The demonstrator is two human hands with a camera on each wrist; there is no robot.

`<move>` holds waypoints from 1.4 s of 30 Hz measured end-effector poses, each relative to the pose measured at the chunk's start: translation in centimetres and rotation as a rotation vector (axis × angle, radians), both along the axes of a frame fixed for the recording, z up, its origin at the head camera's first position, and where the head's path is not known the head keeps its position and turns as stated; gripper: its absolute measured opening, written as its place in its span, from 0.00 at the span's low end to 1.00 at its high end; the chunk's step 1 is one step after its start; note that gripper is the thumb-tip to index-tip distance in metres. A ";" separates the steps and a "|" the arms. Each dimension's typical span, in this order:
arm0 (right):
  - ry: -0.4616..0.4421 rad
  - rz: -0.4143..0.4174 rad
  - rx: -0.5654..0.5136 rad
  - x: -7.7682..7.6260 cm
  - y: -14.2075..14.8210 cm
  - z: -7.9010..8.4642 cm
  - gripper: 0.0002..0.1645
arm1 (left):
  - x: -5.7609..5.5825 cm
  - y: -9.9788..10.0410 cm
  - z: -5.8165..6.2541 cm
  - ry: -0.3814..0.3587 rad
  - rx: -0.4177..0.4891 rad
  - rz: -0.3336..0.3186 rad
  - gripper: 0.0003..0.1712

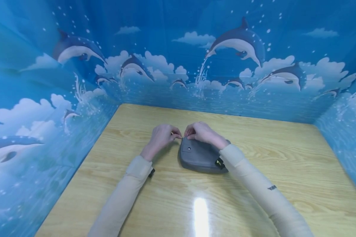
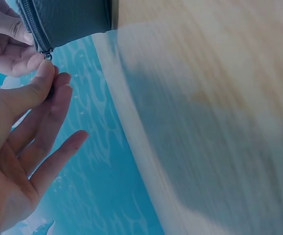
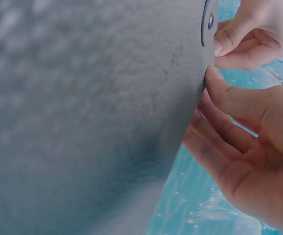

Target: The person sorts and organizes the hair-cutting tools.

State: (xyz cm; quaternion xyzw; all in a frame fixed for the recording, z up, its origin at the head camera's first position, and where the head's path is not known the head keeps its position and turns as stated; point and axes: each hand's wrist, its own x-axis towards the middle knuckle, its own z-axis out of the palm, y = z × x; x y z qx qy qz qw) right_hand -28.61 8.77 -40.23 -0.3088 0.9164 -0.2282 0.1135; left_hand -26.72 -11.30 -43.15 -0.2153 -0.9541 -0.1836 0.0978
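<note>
A small grey zippered bag [image 1: 200,154] rests on the table, a metal snap showing near its upper left corner. In the left wrist view the zipper [image 2: 33,24] runs along the bag's edge to a metal pull [image 2: 48,55]. My left hand [image 1: 163,135] pinches that pull between thumb and forefinger, its other fingers spread loosely. At the bag's top edge, close beside it, my right hand [image 1: 202,132] pinches the rim, thumb on the near face and fingers behind, as the right wrist view shows. The bag's right end is partly hidden by the right forearm.
The wood-grain table [image 1: 270,171] extends around the bag on all sides. A blue curtain [image 1: 166,75] printed with dolphins and clouds stands along the table's back and sides. A bright light reflection [image 1: 200,217] lies on the tabletop near the front.
</note>
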 end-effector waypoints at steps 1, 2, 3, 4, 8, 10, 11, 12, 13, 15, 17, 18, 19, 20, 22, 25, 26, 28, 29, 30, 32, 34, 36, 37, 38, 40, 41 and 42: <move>0.000 0.000 -0.002 0.0 0.0 0.0 0.05 | -0.1 0.1 0.1 -0.001 -0.002 -0.007 0.05; 0.001 0.003 -0.002 -0.1 0.1 0.0 0.05 | -0.2 0.1 0.1 0.002 -0.007 -0.013 0.05; 0.002 0.008 0.001 -0.1 0.1 0.0 0.05 | -0.3 0.2 0.1 0.003 -0.008 -0.019 0.05; 0.003 0.013 0.006 -0.1 0.1 0.0 0.05 | -0.3 0.2 0.0 0.006 -0.012 -0.022 0.06; 0.000 0.016 0.018 -0.1 0.1 0.0 0.05 | -0.5 0.3 0.0 0.019 -0.015 -0.024 0.06; -0.009 0.005 0.015 -0.1 0.1 0.0 0.06 | -0.6 0.3 0.0 0.024 -0.011 -0.022 0.06; -0.017 -0.004 0.012 -0.2 0.1 0.0 0.06 | -0.6 0.3 0.0 0.027 -0.010 -0.022 0.05; -0.020 -0.010 0.011 -0.2 0.1 0.0 0.06 | -0.7 0.3 0.0 0.029 -0.008 -0.023 0.05; -0.024 -0.016 0.009 -0.2 0.1 0.0 0.06 | -0.7 0.3 0.0 0.030 -0.006 -0.025 0.05; -0.030 -0.029 0.005 -0.2 0.1 0.0 0.06 | -0.9 0.4 0.0 0.032 -0.003 -0.032 0.04; -0.032 -0.039 -0.004 -0.2 0.1 -0.1 0.06 | -1.1 0.5 0.0 0.033 -0.005 -0.040 0.04; -0.030 -0.040 -0.007 -0.2 0.1 -0.1 0.06 | -1.2 0.5 0.0 0.031 -0.007 -0.044 0.05; -0.033 -0.043 -0.013 -0.2 0.1 -0.1 0.06 | -1.4 0.6 0.0 0.031 -0.010 -0.048 0.05; -0.032 -0.046 -0.017 -0.2 0.0 -0.1 0.06 | -1.4 0.7 0.0 0.030 -0.013 -0.051 0.05; -0.043 -0.058 -0.028 -0.3 0.0 -0.1 0.09 | -1.6 0.8 0.0 0.032 -0.024 -0.058 0.05; -0.060 -0.085 -0.031 -0.3 0.1 -0.1 0.14 | -1.8 1.1 0.1 0.047 -0.039 -0.076 0.05; -0.067 -0.096 -0.033 -0.4 0.1 -0.1 0.16 | -1.9 1.2 0.1 0.055 -0.045 -0.085 0.05; -0.086 -0.114 -0.039 -0.4 0.1 -0.1 0.18 | -2.0 1.4 0.1 0.067 -0.059 -0.098 0.04; -0.088 -0.119 -0.039 -0.4 0.1 0.0 0.19 | -2.1 1.5 0.1 0.071 -0.066 -0.103 0.04; -0.093 -0.124 -0.042 -0.4 0.1 0.0 0.20 | -2.2 1.7 0.2 0.077 -0.075 -0.107 0.04; -0.102 -0.131 -0.047 -0.4 0.1 0.0 0.20 | -2.3 1.9 0.2 0.089 -0.090 -0.108 0.04; -0.105 -0.134 -0.050 -0.4 0.1 0.0 0.21 | -2.4 2.0 0.2 0.103 -0.103 -0.105 0.04; -0.110 -0.136 -0.055 -0.4 0.1 0.0 0.21 | -2.5 2.1 0.3 0.123 -0.111 -0.103 0.04; -0.111 -0.136 -0.059 -0.5 0.1 0.0 0.21 | -2.5 2.1 0.2 0.129 -0.113 -0.102 0.05; -0.114 -0.134 -0.064 -0.5 0.1 -0.1 0.21 | -2.5 2.1 0.2 0.132 -0.112 -0.103 0.05; -0.124 -0.134 -0.079 -0.6 0.2 -0.2 0.22 | -2.4 2.1 0.2 0.130 -0.106 -0.105 0.06; -0.123 -0.132 -0.083 -0.7 0.3 -0.2 0.21 | -2.4 2.1 0.2 0.123 -0.102 -0.106 0.06; -0.121 -0.131 -0.086 -0.8 0.3 -0.3 0.21 | -2.3 2.0 0.2 0.110 -0.100 -0.106 0.05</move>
